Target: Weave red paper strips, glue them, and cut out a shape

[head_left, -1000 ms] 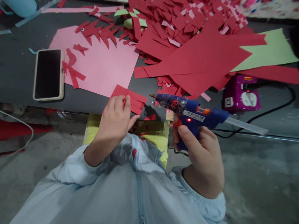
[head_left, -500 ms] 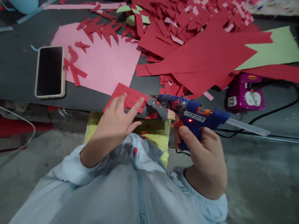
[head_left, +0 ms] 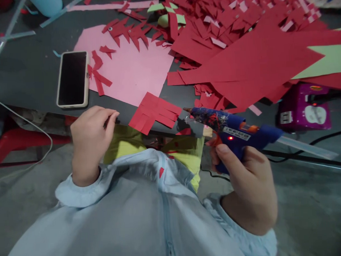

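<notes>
My right hand [head_left: 245, 177] grips a blue hot glue gun [head_left: 234, 129] by its handle; its red light glows, and a clear glue stick juts from the back. The gun's nozzle points left, just beside a red paper piece [head_left: 155, 111] with slit strips, which lies at the table's front edge. To the left of that piece, my left hand [head_left: 94, 134] is raised with thumb and fingertips pinched together. Whether anything is between those fingertips I cannot make out. A pink paper sheet [head_left: 129, 73] lies behind, partly under the red piece, with red cut-paper shapes [head_left: 122, 30] on it.
A phone [head_left: 73, 79] lies left of the pink sheet. Red paper scraps [head_left: 225, 14] pile up at the back, with large red sheets [head_left: 241, 65] in front. At right stands a purple box [head_left: 304, 108] with a black cable. A blue cup [head_left: 47, 5] is far left.
My left hand has left the red paper piece, moved left, and gone from spread fingers to a pinch. The glue gun stays in my right hand. The whole view has shifted slightly.
</notes>
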Motion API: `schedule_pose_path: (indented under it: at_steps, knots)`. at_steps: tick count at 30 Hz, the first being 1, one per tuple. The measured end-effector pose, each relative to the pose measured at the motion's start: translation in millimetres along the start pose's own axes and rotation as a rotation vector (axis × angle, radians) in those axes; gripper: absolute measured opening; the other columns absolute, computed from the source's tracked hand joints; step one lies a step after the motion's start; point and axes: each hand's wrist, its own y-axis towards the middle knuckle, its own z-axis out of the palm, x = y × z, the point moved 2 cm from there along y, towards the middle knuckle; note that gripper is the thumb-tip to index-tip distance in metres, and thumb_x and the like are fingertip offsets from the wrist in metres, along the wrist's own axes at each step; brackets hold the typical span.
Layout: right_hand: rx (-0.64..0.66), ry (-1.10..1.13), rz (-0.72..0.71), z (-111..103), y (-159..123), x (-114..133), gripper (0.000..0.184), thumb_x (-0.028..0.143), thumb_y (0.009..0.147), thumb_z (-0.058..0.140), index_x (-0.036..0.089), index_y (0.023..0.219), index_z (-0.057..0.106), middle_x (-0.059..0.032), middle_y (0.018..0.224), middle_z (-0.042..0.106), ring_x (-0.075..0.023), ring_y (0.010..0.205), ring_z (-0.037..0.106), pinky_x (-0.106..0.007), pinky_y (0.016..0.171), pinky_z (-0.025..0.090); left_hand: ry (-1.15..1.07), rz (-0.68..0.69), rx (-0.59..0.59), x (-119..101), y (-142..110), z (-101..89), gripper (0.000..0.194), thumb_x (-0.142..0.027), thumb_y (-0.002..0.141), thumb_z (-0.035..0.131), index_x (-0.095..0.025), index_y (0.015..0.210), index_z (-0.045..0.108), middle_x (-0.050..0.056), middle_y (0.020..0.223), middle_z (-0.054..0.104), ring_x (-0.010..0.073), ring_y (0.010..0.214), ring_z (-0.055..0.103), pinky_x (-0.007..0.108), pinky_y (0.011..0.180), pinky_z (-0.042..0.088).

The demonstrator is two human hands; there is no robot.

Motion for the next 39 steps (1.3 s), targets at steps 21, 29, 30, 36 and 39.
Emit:
schedule_pose_path:
  at_steps: [21, 29, 30, 36, 39]
  knots:
    - [0.075, -0.011, 0.035, -0.9, -4.6, 2.0, 0.037, 0.051, 0.086, 0.066, 0.018, 0.072, 0.059, 0.0008, 0.059, 0.057, -0.012, 0.052, 0.052, -0.026, 0.049, 0.043, -0.136, 0.497, 0.438, -38.2, 86.4, 59.8, 0.021, -0.02, 0.087, 0.062, -0.02, 0.105, 0.072, 0.011, 0.111, 0.06, 0.0344, 0.12, 0.052, 0.052, 0.099, 0.044]
    - [0.04, -0.039, 0.015, -2.7, -6.8, -0.7, 0.038, 0.05, 0.087, 0.066, 0.019, 0.068, 0.057, 0.0012, 0.056, 0.056, -0.0122, 0.051, 0.052, -0.027, 0.05, 0.041, -0.155, 0.555, 0.498, -42.8, 96.4, 55.6, 0.014, -0.021, 0.085, 0.058, -0.019, 0.095, 0.066, 0.008, 0.101, 0.065, 0.0297, 0.109, 0.058, 0.046, 0.094, 0.048]
    - [0.036, -0.039, 0.017, -3.4, -7.4, -1.0, 0.037, 0.05, 0.087, 0.066, 0.019, 0.068, 0.057, 0.0012, 0.056, 0.056, -0.0124, 0.052, 0.052, -0.027, 0.049, 0.041, -0.167, 0.561, 0.514, -42.9, 97.5, 55.2, 0.014, -0.021, 0.084, 0.058, -0.018, 0.095, 0.066, 0.008, 0.097, 0.066, 0.0286, 0.105, 0.06, 0.045, 0.093, 0.048]
    - [0.009, -0.025, 0.023, -7.5, -12.5, -0.4, 0.035, 0.05, 0.087, 0.066, 0.018, 0.074, 0.062, 0.0013, 0.056, 0.056, -0.0127, 0.052, 0.052, -0.027, 0.049, 0.042, -0.285, 0.535, 0.581, -36.5, 108.7, 45.4, 0.028, -0.027, 0.082, 0.057, -0.02, 0.109, 0.063, 0.005, 0.095, 0.069, 0.0227, 0.092, 0.067, 0.036, 0.082, 0.051]
    - [-0.006, -0.014, 0.029, -8.4, -13.6, -1.0, 0.034, 0.05, 0.086, 0.067, 0.018, 0.077, 0.064, 0.0014, 0.057, 0.056, -0.0128, 0.051, 0.052, -0.027, 0.048, 0.041, -0.349, 0.527, 0.509, -38.5, 114.8, 23.9, 0.031, -0.034, 0.085, 0.057, -0.021, 0.111, 0.064, 0.003, 0.094, 0.07, 0.0194, 0.086, 0.068, 0.035, 0.079, 0.053]
